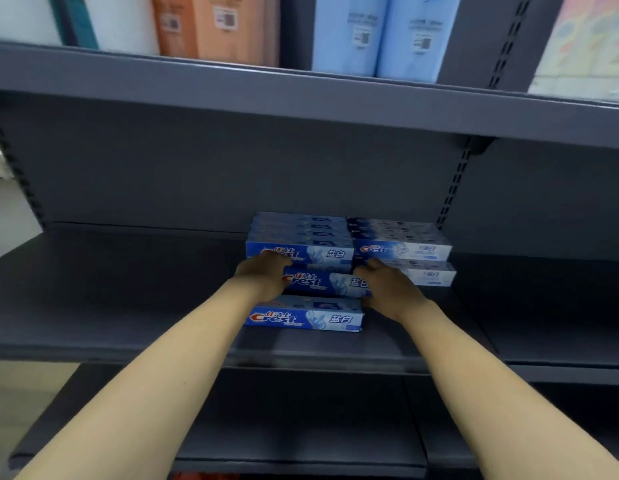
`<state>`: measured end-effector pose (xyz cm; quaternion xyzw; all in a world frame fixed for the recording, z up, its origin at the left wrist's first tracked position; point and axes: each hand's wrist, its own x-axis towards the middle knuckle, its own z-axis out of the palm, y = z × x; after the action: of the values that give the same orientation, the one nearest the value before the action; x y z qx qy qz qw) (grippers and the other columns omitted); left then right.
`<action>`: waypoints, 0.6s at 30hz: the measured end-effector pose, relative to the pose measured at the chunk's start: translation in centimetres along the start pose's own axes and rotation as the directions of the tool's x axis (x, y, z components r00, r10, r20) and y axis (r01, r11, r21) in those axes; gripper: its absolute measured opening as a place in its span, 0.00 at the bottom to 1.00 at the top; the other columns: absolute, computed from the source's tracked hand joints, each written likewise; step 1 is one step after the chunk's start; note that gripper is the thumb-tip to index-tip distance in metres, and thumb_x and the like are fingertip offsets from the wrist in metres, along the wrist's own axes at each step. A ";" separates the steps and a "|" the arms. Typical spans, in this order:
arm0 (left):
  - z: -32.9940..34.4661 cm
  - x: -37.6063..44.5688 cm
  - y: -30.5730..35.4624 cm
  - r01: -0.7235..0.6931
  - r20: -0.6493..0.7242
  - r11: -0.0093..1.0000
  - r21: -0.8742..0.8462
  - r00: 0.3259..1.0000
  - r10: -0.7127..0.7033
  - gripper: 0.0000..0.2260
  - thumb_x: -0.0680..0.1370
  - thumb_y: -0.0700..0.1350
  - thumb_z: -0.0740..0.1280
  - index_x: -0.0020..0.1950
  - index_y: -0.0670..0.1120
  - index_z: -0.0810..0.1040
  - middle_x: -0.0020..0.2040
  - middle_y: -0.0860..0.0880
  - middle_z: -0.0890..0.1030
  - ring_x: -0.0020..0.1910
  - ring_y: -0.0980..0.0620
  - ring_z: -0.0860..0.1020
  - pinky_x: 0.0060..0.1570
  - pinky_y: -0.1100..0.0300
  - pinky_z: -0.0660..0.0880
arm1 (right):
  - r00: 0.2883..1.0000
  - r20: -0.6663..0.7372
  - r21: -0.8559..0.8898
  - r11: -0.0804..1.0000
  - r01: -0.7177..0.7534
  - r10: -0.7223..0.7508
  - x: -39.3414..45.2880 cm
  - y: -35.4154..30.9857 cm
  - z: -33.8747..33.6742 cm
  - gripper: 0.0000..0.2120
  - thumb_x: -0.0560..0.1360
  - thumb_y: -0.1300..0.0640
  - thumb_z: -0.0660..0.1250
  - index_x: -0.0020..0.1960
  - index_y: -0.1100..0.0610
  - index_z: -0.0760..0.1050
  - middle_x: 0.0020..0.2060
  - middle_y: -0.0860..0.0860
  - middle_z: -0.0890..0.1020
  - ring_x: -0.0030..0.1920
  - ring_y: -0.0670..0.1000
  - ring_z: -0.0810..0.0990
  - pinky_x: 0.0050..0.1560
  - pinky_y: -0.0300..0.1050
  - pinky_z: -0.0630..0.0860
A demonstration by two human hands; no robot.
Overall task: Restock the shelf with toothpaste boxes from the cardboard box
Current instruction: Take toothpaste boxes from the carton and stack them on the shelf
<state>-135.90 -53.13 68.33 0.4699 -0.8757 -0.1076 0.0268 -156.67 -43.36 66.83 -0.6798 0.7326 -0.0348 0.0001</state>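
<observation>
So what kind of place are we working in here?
Most likely a shop aisle. Grey metal shelving with slotted uprights, stacked Crest toothpaste boxes that both hands are arranging, and barcoded packs on the shelf above.

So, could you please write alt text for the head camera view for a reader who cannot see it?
Two bare hands, left hand and right hand, hold the ends of a blue toothpaste box against stacked toothpaste boxes on a dark grey shelf. Another box lies in front; pale packages stand on the shelf above.
</observation>
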 end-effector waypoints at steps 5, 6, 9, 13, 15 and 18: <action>-0.2 -0.3 -1.6 0.081 0.010 0.995 -0.059 0.997 -0.080 0.19 0.81 0.49 0.61 0.70 0.47 0.69 0.69 0.46 0.71 0.64 0.45 0.72 0.63 0.54 0.70 | 0.997 -0.053 0.061 0.996 0.063 -0.060 1.3 -1.1 0.8 0.25 0.76 0.64 0.65 0.72 0.57 0.64 0.70 0.56 0.64 0.69 0.57 0.66 0.68 0.47 0.67; -0.1 -0.4 -1.8 0.080 0.013 0.994 -0.069 0.997 -0.080 0.17 0.81 0.48 0.61 0.69 0.46 0.71 0.68 0.46 0.72 0.63 0.45 0.73 0.62 0.55 0.71 | 0.997 -0.051 0.069 0.996 0.059 -0.056 1.3 -1.1 0.8 0.25 0.77 0.62 0.65 0.73 0.56 0.64 0.71 0.57 0.63 0.70 0.57 0.66 0.69 0.46 0.65; 0.2 -0.7 -1.9 0.077 0.008 0.994 -0.077 0.997 -0.077 0.16 0.80 0.42 0.60 0.68 0.44 0.71 0.67 0.45 0.71 0.63 0.45 0.73 0.61 0.56 0.70 | 0.999 -0.019 0.134 0.990 0.048 -0.046 1.1 -0.8 0.6 0.26 0.78 0.59 0.64 0.74 0.56 0.62 0.69 0.57 0.63 0.69 0.56 0.65 0.69 0.42 0.61; 0.6 -0.5 -1.9 0.055 -0.015 0.997 -0.046 0.998 -0.056 0.15 0.81 0.43 0.58 0.67 0.44 0.70 0.66 0.45 0.71 0.62 0.46 0.73 0.59 0.56 0.70 | 1.000 0.017 0.226 0.974 0.017 -0.021 0.7 -0.4 0.3 0.24 0.79 0.57 0.64 0.73 0.56 0.64 0.64 0.57 0.67 0.66 0.55 0.67 0.67 0.39 0.61; 0.7 -0.5 -1.9 0.044 -0.017 0.998 -0.041 0.999 -0.044 0.14 0.82 0.44 0.55 0.66 0.43 0.70 0.66 0.45 0.70 0.60 0.46 0.73 0.58 0.56 0.70 | 1.000 0.023 0.267 0.964 -0.008 0.002 0.7 -0.2 0.1 0.22 0.79 0.57 0.63 0.72 0.56 0.66 0.62 0.57 0.69 0.64 0.55 0.69 0.62 0.37 0.61; 0.7 -0.8 -2.0 0.030 -0.028 0.999 -0.037 0.999 -0.032 0.15 0.83 0.46 0.53 0.65 0.42 0.72 0.65 0.46 0.70 0.59 0.46 0.73 0.57 0.56 0.70 | 0.999 0.006 0.302 0.953 -0.033 0.032 0.6 -0.1 0.0 0.18 0.79 0.61 0.62 0.69 0.57 0.71 0.61 0.57 0.72 0.61 0.56 0.71 0.58 0.37 0.63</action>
<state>-133.93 -53.44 67.23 0.4843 -0.8658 -0.1172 0.0463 -156.66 -44.00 66.85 -0.6597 0.7297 -0.1459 0.1051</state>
